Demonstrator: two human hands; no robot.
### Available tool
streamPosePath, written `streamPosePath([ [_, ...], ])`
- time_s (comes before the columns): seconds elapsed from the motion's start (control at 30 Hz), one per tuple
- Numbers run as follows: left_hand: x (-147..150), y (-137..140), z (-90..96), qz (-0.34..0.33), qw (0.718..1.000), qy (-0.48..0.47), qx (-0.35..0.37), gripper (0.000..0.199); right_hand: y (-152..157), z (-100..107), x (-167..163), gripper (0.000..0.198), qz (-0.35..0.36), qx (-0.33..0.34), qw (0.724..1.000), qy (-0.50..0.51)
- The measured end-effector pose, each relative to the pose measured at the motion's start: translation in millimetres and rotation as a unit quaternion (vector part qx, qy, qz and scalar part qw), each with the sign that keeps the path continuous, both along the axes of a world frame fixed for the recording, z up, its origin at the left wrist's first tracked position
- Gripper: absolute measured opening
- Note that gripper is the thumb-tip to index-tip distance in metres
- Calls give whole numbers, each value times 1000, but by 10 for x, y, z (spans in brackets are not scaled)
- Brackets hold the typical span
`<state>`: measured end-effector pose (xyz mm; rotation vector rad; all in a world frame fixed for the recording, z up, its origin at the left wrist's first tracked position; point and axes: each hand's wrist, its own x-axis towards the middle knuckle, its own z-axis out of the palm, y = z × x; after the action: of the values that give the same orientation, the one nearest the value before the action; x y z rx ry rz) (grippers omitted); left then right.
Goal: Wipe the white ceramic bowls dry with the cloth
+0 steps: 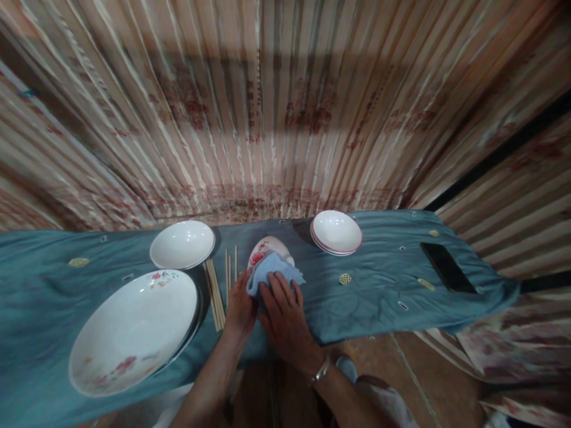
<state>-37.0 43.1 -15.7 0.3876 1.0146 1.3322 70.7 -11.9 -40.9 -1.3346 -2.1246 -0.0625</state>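
In the head view, the left hand (241, 303) is clamped on a small bowl (264, 244) with red flowers, at its near left side. The bowl is in the middle, above the worktop (370, 309) or on it; I cannot tell if they touch. A blue rag (276, 268) covers the near part of the bowl. The right hand (284, 312) lies on the rag with its fingers a bit bent and a little apart. I cannot tell if it grips the rag. A shiny bracelet (321, 370) is on the right wrist.

Just left of the bowl are some chopsticks (215, 297), with a few thin ones on their right side. Farther left, a big plate (134, 333) with flowers is near, and a white dish (182, 245) is far. On the right, a stack of red-edged bowls (336, 232) sits at the far side. A black phone (447, 267) lies well to the right.
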Motion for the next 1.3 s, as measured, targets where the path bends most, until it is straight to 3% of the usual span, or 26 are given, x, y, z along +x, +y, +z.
streamPosePath([
  [0.2,12,-37,-56,-31,997,38,55,16,90,110,104,44,-20,15,999,27],
  [0.37,51,-24,-16,-29,998,26,54,11,180,115,206,48,-32,8,994,101],
  [0.8,86,-29,11,-31,997,5,67,21,238,-79,236,47,-92,-56,952,286],
  [1.13,59,1,48,-10,998,-32,49,25,255,-297,148,49,-117,-128,899,403],
  [1.3,52,19,50,10,998,-59,34,23,220,-365,115,46,-115,-121,901,401],
])
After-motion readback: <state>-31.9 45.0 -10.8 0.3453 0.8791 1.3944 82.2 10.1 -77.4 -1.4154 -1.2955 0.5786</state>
